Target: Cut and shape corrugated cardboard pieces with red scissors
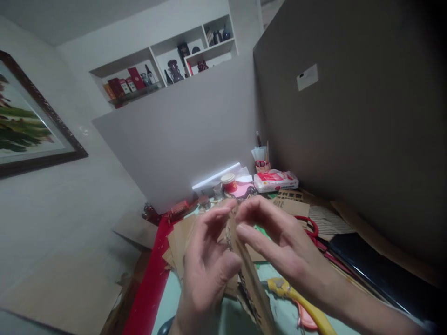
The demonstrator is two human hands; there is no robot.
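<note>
A folded piece of brown cardboard (pixel 256 288) with rough, torn edges stands upright between my hands above the table. My left hand (pixel 209 263) is curled around its left side, the thumb pressed near the edge. From the right, my right hand (pixel 284 239) pinches the upper part between thumb and fingers. Part of the cardboard hides behind the fingers. Just below my right hand lies a yellow-handled tool (pixel 296 298) whose kind I cannot make out. Flat cardboard pieces (pixel 179 237) are spread behind my left hand.
Red-handled scissors (pixel 312 228) lie at the right among corrugated cardboard (pixel 330 218) and a dark glossy object (pixel 373 260). Farther back are a paper cup (pixel 228 182), a tissue pack (pixel 275 180) and a pen holder (pixel 261 163). Grey panels (pixel 188 130) enclose the back and right.
</note>
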